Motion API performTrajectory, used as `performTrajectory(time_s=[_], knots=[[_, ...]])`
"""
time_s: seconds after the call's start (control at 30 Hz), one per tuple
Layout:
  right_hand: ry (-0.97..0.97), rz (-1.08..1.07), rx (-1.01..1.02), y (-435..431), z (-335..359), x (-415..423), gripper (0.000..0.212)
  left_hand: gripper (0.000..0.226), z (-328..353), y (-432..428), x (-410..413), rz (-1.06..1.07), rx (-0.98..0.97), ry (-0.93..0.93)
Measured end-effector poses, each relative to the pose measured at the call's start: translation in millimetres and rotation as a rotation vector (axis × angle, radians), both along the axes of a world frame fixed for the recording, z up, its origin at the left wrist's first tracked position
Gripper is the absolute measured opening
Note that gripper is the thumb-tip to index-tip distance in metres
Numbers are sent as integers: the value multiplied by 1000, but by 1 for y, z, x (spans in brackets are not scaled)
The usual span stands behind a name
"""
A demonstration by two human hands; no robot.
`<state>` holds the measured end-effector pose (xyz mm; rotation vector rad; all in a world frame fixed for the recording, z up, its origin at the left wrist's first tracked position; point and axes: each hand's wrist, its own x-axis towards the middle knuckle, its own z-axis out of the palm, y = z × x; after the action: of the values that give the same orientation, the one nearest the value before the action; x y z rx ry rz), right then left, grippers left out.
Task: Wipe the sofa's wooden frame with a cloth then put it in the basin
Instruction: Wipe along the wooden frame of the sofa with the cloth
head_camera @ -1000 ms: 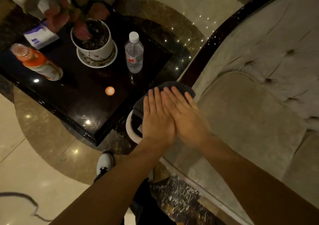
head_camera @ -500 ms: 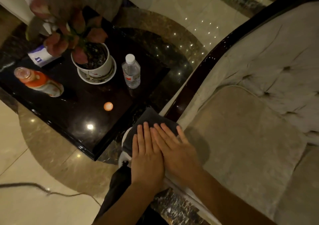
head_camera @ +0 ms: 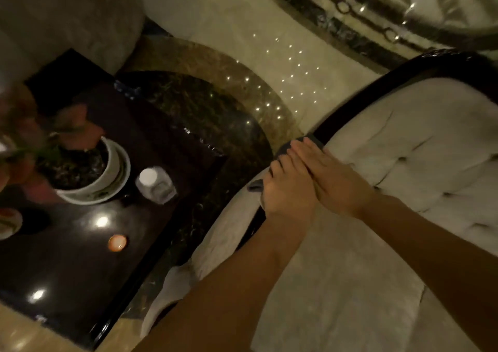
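The cloth [head_camera: 285, 150] lies pressed flat under both my palms on the sofa's dark wooden frame [head_camera: 377, 87], only its grey edges peeking out past my fingertips at the far end and beside my left wrist at the near end. The frame's long axis runs from near-left, under my hands, up and away to the far right, curving round the top of the tufted backrest [head_camera: 420, 146]. So the unwiped rail lies ahead of my fingers, far and right. My left hand [head_camera: 287, 189] sits on the outer, left side, fingers flat and spread, bearing down on the cloth rather than gripping it. My right hand [head_camera: 327, 175] overlaps it on the cushion side, also open and flat, and is nearer the stretch ahead. I judge the next stroke should follow that curve. No basin is in view; the side table [head_camera: 80, 270] stands well to the left.
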<state>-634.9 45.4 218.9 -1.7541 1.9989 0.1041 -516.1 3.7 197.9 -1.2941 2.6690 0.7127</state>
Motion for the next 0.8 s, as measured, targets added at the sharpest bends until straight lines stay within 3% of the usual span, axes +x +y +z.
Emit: performTrajectory(time_s=[0.17,0.4,0.57,0.8], knots=[[96,195,87,-51,16,-59,49,49,-6,-35,-42,-33,6,10],[224,302,-19,-52,21,-133,53,47,-8,-41,-114,6,-114,-5],[289,297,-296,-43,41,-189,44,47,-4,-43,-175,-6,-188,102],[448,-41,-305,-22,72,-270,55,57,35,-56,-276,-130,-186,451]])
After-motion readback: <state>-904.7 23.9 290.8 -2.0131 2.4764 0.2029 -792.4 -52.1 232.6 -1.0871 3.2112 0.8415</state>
